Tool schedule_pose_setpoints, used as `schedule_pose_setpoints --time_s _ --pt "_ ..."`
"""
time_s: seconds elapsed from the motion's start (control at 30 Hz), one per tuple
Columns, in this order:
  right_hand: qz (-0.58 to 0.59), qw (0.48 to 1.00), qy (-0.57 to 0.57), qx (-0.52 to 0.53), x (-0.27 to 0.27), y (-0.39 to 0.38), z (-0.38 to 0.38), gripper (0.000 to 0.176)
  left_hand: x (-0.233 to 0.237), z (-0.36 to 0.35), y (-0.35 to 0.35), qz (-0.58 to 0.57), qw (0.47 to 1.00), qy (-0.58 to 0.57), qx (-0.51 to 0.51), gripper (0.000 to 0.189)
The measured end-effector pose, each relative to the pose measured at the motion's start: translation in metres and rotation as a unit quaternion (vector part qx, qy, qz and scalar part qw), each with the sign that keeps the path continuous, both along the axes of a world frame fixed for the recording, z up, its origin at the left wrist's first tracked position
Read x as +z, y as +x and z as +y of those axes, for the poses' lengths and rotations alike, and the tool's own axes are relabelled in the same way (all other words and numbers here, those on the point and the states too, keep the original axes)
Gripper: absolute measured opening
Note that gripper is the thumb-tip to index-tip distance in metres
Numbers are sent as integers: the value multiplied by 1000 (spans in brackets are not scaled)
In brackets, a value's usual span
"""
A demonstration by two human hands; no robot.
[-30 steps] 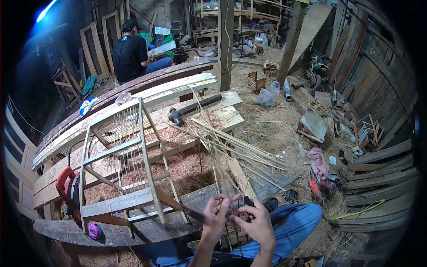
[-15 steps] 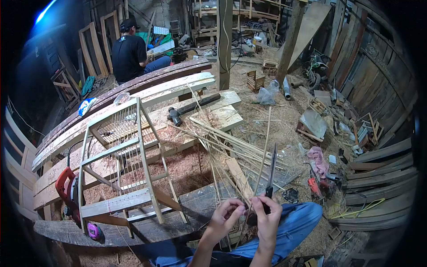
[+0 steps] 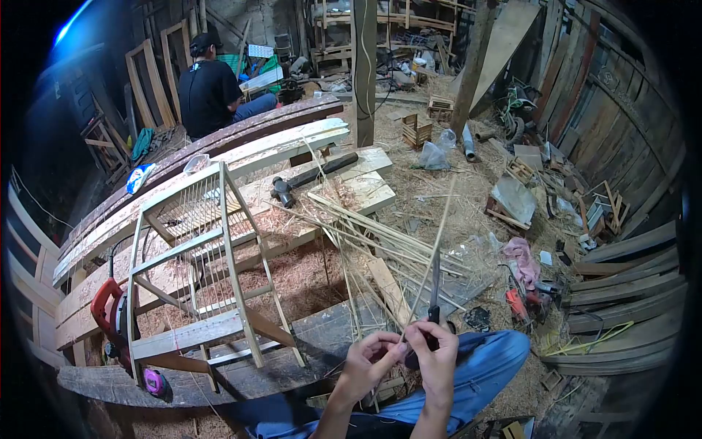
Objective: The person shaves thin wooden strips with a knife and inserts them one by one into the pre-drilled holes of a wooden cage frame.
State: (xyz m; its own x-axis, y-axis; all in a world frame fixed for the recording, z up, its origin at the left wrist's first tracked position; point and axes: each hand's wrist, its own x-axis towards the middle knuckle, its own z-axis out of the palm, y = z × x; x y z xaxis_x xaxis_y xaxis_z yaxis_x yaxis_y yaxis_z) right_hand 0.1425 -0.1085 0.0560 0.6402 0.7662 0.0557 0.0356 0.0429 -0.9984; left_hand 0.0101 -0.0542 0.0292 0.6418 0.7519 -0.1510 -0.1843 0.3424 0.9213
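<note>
My right hand [image 3: 434, 358] is closed on the dark handle of a knife [image 3: 436, 282], whose blade points up and away. A thin wooden strip [image 3: 439, 230] rises beside the blade and runs down between my hands. My left hand [image 3: 371, 364] pinches the strip's lower part, close to my right fingertips. Beyond my hands lies a loose bundle of similar thin strips [image 3: 387, 230]. Left of them a slatted wooden frame [image 3: 186, 333] stands on the planks.
A hammer [image 3: 284, 192] lies on a plank [image 3: 374, 192]. A red power tool [image 3: 110, 311] and a purple tape measure [image 3: 154, 382] are at the left. Another person [image 3: 207, 91] sits at the back left. A pink cloth [image 3: 521, 262] lies on the right floor.
The knife has tilted and shifted a little left, so its blade now stands closer to the strip. The strip's upper end leans further right. My hands stay close together.
</note>
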Motion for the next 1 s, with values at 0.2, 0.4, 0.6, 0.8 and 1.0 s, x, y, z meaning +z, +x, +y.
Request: schedule_pose_setpoints --time_s 0.2,0.4,0.6,0.8,1.0 --pt "-21 999 -26 15 2 -2 -1 18 -2 0 1 -2 999 13 51 25" --pt "69 995 43 -63 -17 0 1 18 0 3 -4 -20 999 -14 -28 24" --pt "128 988 27 -80 -14 -1 0 21 3 1 -4 -12 997 8 -71 29" --pt "126 989 27 -79 -15 -1 0 23 3 3 -6 -33 994 -62 -86 29" --pt "96 992 25 -72 -19 0 2 21 6 4 -7 -38 992 -78 -91 30"
